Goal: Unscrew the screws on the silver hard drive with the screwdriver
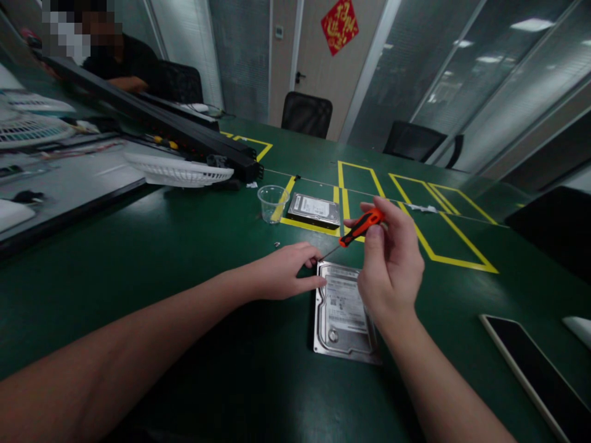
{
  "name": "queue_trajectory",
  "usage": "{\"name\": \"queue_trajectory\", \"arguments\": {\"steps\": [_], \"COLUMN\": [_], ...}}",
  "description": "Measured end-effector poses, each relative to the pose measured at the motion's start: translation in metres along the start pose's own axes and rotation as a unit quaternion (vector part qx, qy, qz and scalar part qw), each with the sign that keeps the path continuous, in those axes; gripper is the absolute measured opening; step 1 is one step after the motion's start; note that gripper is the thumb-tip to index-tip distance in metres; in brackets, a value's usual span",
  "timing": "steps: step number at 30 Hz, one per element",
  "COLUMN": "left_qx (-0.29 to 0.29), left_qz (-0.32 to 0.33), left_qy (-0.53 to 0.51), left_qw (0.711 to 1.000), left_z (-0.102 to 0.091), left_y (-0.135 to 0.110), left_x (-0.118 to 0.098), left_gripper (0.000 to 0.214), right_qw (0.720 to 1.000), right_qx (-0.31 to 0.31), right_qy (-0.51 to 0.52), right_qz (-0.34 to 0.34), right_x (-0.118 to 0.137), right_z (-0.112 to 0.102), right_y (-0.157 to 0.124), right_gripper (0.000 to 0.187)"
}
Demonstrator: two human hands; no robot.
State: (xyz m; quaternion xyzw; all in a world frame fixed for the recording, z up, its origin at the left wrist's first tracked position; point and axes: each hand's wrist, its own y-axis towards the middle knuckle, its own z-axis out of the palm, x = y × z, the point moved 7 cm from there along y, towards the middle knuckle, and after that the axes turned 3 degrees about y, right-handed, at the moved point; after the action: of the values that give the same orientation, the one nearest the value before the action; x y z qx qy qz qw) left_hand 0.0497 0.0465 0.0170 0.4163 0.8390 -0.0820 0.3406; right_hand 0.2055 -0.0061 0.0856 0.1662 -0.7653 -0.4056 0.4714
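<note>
Forearms reach in from the near edge over a dark green worktop [184, 258], where a silver hard drive [341, 314] lies flat, label up, between the two hands. The left hand [281, 271] rests on the worktop just left of the drive's far corner, its fingers loosely curled and its thumb laid against the drive's left edge. The right hand [392, 258] hovers above the drive's far end, fingers pressed together around the orange-and-black handle of a screwdriver [362, 226]. The thin shaft slants down and left toward the drive's far left corner; whether the tip touches cannot be told. A dark-screened tablet [535, 369] lies near the right edge.

Just beyond the left hand sits a small screw [277, 244]. Farther on, a clear plastic cup [272, 203] stands upright beside a second hard drive [314, 209], both on yellow tape lines [443, 258] that mark boxes on the worktop. To the far left lie a white fan grille [178, 171] and a long black bar [152, 120]. Behind them sits a person in a dark top [124, 61]. Black chairs [306, 114] line the far side, below a red decoration [340, 24] on the door.
</note>
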Motion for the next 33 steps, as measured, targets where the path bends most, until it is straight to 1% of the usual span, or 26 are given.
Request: {"name": "queue_trajectory", "arguments": {"steps": [6,9,13,18,20,25,29,33], "left_qx": [0.002,0.003,-0.001,-0.003,-0.004,-0.007,-0.008,-0.012], "left_qz": [-0.006,-0.005,0.001,0.003,0.001,0.0,-0.007,-0.015], "left_qy": [0.007,0.007,0.004,0.004,0.006,0.006,0.003,-0.005], "left_qw": [1.0,1.0,1.0,1.0,1.0,1.0,1.0,1.0], "left_z": [-0.0012,-0.0011,-0.001,-0.0006,-0.0007,-0.0003,0.0,-0.0001], "left_y": [-0.0001,0.0003,0.0006,-0.0001,-0.0003,-0.0002,-0.0003,-0.0019], "left_x": [-0.0001,-0.0003,-0.0005,-0.0004,-0.0004,0.0001,0.0011,0.0022], "left_gripper": [0.037,0.038,0.038,0.037,0.038,0.037,0.04,0.044], "right_qw": [0.999,1.0,1.0,0.998,0.997,0.999,1.0,1.0], "right_qx": [-0.032,-0.012,-0.004,-0.033,-0.037,-0.018,0.006,0.004], "right_qy": [-0.007,0.0,0.0,0.049,0.062,0.031,0.023,0.03], "right_qz": [-0.013,-0.001,0.005,0.009,0.007,-0.004,-0.006,-0.006], "right_x": [0.0009,0.0008,0.0019,0.0006,0.0001,0.0011,0.004,0.0061], "right_z": [-0.0024,-0.0005,-0.0006,-0.0003,0.0008,0.002,0.0034,0.0028], "right_y": [0.0012,0.0008,-0.0004,0.0002,0.0005,0.0001,-0.0007,-0.001], "right_gripper": [0.038,0.039,0.04,0.033,0.034,0.046,0.043,0.042]}}
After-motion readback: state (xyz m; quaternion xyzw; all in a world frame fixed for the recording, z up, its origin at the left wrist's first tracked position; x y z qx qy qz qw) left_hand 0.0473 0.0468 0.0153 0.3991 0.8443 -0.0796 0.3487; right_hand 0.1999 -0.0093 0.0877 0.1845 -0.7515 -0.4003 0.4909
